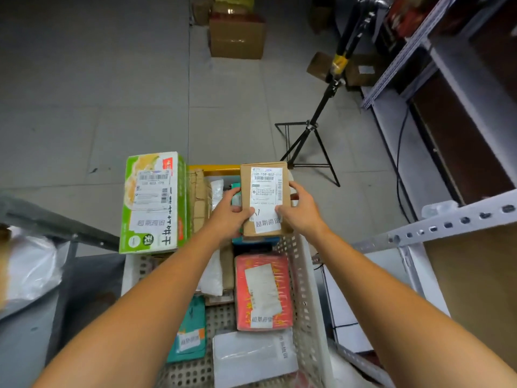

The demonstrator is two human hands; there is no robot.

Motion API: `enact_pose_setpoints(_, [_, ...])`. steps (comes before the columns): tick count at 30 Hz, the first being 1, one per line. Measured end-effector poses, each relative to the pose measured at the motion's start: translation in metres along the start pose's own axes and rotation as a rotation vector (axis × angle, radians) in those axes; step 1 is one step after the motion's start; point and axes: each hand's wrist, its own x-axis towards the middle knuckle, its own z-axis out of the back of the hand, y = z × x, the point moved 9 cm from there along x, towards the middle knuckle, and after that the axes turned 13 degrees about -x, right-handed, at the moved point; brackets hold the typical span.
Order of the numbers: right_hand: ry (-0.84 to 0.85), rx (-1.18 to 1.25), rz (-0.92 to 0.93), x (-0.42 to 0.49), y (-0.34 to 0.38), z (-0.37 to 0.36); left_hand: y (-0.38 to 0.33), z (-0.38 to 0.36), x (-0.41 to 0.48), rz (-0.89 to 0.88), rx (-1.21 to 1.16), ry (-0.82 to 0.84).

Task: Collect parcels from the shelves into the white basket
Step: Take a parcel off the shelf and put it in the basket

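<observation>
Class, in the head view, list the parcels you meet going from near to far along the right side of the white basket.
White plastic mailer → red parcel → brown cardboard box held in both hands.

A black tripod (309, 141) stands on the grey floor (112, 93) (tiled).

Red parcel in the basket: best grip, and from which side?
Come from above. The red parcel lies flat, label up, its right long edge close to the white basket wall. Grip across the two short ends, or lift the left long edge first, where soft white bags leave finger room, as far as I can tell.
</observation>
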Motion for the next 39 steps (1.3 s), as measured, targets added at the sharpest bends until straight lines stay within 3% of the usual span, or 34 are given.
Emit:
enact_pose_setpoints(10, [0.023,-0.106,-0.028,0.032,-0.032,-0.006,0.032,-0.018,0.028,0.102,-0.058,-0.03])
enact_pose_setpoints(19, [0.092,-0.293,-0.054,0.003,-0.022,0.004,0.012,-0.02,0.004,0.041,0.326,-0.011])
enact_pose_setpoints(28, [0.051,-0.438,-0.075,-0.101,-0.004,0.04,-0.027,-0.014,-0.069,-0.109,0.742,0.156])
enact_pose_setpoints(35, [-0.049,-0.36,-0.167,-0.216,-0.015,0.074,-0.053,-0.034,-0.152,-0.268,1.09,0.292])
enact_pose_setpoints(39, [-0.13,-0.291,-0.212,-0.283,-0.035,0.093,-0.058,-0.057,-0.2,-0.34,1.173,0.33])
